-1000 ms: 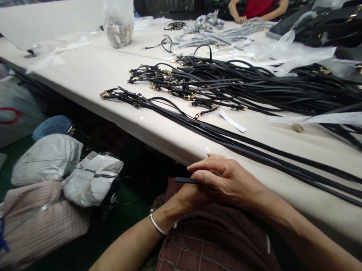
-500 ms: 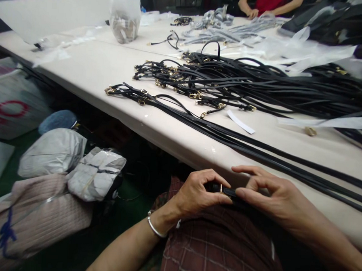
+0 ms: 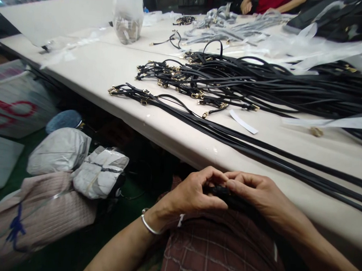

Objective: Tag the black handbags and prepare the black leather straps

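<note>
Just off the table's front edge, my left hand [image 3: 200, 191] and my right hand [image 3: 252, 190] meet over a black strap [image 3: 222, 190]. Fingers of both hands are closed on it, the right thumb and forefinger pinching close to the left fingertips. Most of the strap is hidden by the hands or lost against the dark lap. Beyond them, a bundle of long black straps [image 3: 205, 128] with gold buckles lies along the table edge. A larger pile of similar straps [image 3: 247, 82] is behind it.
On the table [image 3: 89, 80] stand a clear bag of small parts [image 3: 127, 25], a white paper strip [image 3: 244, 122] and plastic-wrapped straps [image 3: 235, 27]. Another person's hand [image 3: 246, 6] shows at the far side. Wrapped bundles [image 3: 101, 174] lie on the floor at left.
My right hand has moved left, its fingers now against my left fingertips. The gold buckle visible between my hands before is now covered. The view has shifted slightly.
</note>
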Demonstrator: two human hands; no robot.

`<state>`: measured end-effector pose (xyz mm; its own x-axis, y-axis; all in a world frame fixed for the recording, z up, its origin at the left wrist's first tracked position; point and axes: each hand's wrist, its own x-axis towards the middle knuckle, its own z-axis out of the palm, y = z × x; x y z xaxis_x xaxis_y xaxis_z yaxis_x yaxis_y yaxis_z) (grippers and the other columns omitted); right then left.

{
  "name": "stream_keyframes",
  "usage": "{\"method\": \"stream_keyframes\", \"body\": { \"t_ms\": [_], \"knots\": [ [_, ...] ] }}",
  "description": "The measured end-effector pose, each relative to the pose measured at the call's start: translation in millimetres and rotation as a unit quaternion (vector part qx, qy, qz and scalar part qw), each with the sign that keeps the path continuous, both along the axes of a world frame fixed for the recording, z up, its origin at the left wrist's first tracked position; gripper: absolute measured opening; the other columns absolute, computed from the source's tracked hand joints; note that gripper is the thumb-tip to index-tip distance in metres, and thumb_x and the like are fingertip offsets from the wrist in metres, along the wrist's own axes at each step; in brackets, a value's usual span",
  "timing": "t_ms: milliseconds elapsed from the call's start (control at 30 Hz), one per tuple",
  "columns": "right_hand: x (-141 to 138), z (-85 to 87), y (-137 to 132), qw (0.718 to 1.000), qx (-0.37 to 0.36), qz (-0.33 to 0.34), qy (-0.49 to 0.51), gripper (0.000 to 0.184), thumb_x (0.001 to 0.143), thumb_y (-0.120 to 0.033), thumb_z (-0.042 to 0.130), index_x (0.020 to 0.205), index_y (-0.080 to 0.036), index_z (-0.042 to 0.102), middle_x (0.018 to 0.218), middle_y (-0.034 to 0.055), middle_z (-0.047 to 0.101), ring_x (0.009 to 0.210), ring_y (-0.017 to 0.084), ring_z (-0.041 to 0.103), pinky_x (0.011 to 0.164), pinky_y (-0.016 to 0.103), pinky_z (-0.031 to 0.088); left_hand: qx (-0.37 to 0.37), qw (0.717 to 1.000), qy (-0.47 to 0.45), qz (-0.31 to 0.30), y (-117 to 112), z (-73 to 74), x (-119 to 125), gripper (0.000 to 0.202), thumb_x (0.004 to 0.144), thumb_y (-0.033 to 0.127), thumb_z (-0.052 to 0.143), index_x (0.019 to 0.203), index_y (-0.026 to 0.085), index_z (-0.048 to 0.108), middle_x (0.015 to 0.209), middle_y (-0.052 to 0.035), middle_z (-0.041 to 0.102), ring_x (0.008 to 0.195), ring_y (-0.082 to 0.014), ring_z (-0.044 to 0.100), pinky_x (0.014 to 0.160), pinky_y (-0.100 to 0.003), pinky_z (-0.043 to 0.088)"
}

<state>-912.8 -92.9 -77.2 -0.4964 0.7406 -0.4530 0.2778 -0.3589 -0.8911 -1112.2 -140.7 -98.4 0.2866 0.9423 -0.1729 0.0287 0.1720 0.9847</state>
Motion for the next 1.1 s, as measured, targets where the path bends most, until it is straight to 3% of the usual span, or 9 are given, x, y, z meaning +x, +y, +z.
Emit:
{"method": "stream_keyframes", "body": {
  "t_ms": [100, 200, 333, 400, 500, 667, 867, 967, 1100],
  "knots": [
    [-1.0, -7.1, -3.7, 1.000, 0.010, -0.010, -0.005, 0.050, 0.080, -0.058, 0.073, 0.057, -0.018, 0.054, 0.105, 0.0079, 0.070, 0.087, 0.022, 0.061, 0.073, 0.030, 0.048, -0.017, 0.999, -0.005, 0.031, -1.1, 0.6, -6.4, 0.030, 0.076, 0.026, 0.079, 0.101, 0.016, 0.067, 0.091, -0.0039, 0.070, 0.078, -0.0138, 0.061, 0.071, -0.024, 0.048],
    [-9.8, -13.8, -9.4, 0.999, -0.001, -0.033, 0.019, 0.056, 0.075, -0.062, 0.075, 0.057, -0.019, 0.044, 0.092, 0.0065, 0.067, 0.078, 0.019, 0.057, 0.066, 0.027, 0.045, 0.022, 0.998, 0.026, 0.051, -0.5, -0.6, -5.8, 0.024, 0.077, 0.032, 0.080, 0.087, 0.015, 0.069, 0.082, -0.0036, 0.069, 0.077, -0.0153, 0.062, 0.073, -0.025, 0.049],
    [-17.5, -20.0, -15.7, 0.998, -0.044, -0.029, 0.033, 0.058, 0.075, -0.070, 0.070, 0.065, -0.020, 0.044, 0.064, -0.0030, 0.046, 0.058, 0.011, 0.035, 0.053, 0.023, 0.031, 0.066, 0.994, 0.069, 0.050, 1.4, 0.1, -9.2, 0.018, 0.078, 0.028, 0.079, 0.088, 0.016, 0.070, 0.083, -0.0020, 0.068, 0.078, -0.0148, 0.062, 0.076, -0.025, 0.049],
    [-15.7, -19.8, -16.6, 0.994, -0.083, -0.013, 0.066, 0.055, 0.080, -0.070, 0.065, 0.069, -0.020, 0.045, 0.064, -0.0044, 0.041, 0.059, 0.011, 0.031, 0.054, 0.023, 0.030, 0.093, 0.990, 0.099, 0.047, 2.0, 2.0, -14.9, 0.020, 0.077, 0.027, 0.080, 0.091, 0.017, 0.070, 0.087, -0.0020, 0.067, 0.082, -0.0155, 0.061, 0.079, -0.025, 0.048],
    [-11.1, -14.8, -15.7, 0.990, -0.108, 0.009, 0.094, 0.052, 0.084, -0.070, 0.060, 0.073, -0.020, 0.049, 0.071, -0.0005, 0.050, 0.064, 0.013, 0.038, 0.058, 0.025, 0.034, 0.117, 0.985, 0.122, 0.045, 1.6, 5.8, -23.1, 0.017, 0.080, 0.030, 0.077, 0.086, 0.016, 0.069, 0.087, -0.0023, 0.064, 0.084, -0.0156, 0.059, 0.079, -0.025, 0.047],
    [-12.1, -6.6, -18.1, 0.989, -0.110, 0.009, 0.099, 0.050, 0.086, -0.070, 0.057, 0.080, -0.021, 0.055, 0.083, 0.0055, 0.065, 0.075, 0.019, 0.050, 0.069, 0.029, 0.040, -0.002, 0.993, 0.105, 0.044, -0.8, 5.9, -25.9, 0.015, 0.080, 0.029, 0.074, 0.083, 0.017, 0.066, 0.082, -0.0014, 0.064, 0.077, -0.0145, 0.057, 0.072, -0.024, 0.045],
    [-18.6, -12.3, -22.5, 0.975, -0.121, -0.080, 0.168, 0.061, 0.086, -0.080, 0.042, 0.074, -0.022, 0.055, 0.068, 0.0017, 0.056, 0.061, 0.016, 0.035, 0.060, 0.028, 0.034, -0.140, 0.985, -0.105, 0.008, -2.3, -10.4, -24.8, 0.030, 0.073, 0.035, 0.080, 0.076, 0.015, 0.057, 0.098, -0.0067, 0.066, 0.080, -0.0135, 0.057, 0.070, -0.023, 0.043],
    [-17.7, -15.7, -20.5, 0.968, -0.109, -0.169, 0.153, 0.053, 0.083, -0.071, 0.060, 0.068, -0.021, 0.052, 0.061, -0.0010, 0.050, 0.057, 0.014, 0.034, 0.054, 0.025, 0.029, -0.201, 0.969, -0.146, 0.002, -4.7, -19.5, -30.7, 0.034, 0.070, 0.036, 0.081, 0.076, 0.015, 0.056, 0.097, -0.0070, 0.065, 0.074, -0.0123, 0.056, 0.064, -0.023, 0.041],
    [-8.2, -16.2, -20.9, 0.968, -0.114, -0.197, 0.103, 0.041, 0.073, -0.052, 0.082, 0.081, -0.023, 0.054, 0.065, -0.0052, 0.045, 0.056, 0.010, 0.036, 0.050, 0.020, 0.024, -0.215, 0.965, -0.150, 0.005, -11.0, -26.4, -48.5, 0.030, 0.070, 0.031, 0.079, 0.073, 0.015, 0.053, 0.083, -0.0039, 0.062, 0.070, -0.0134, 0.058, 0.062, -0.023, 0.040]
  ]
}}
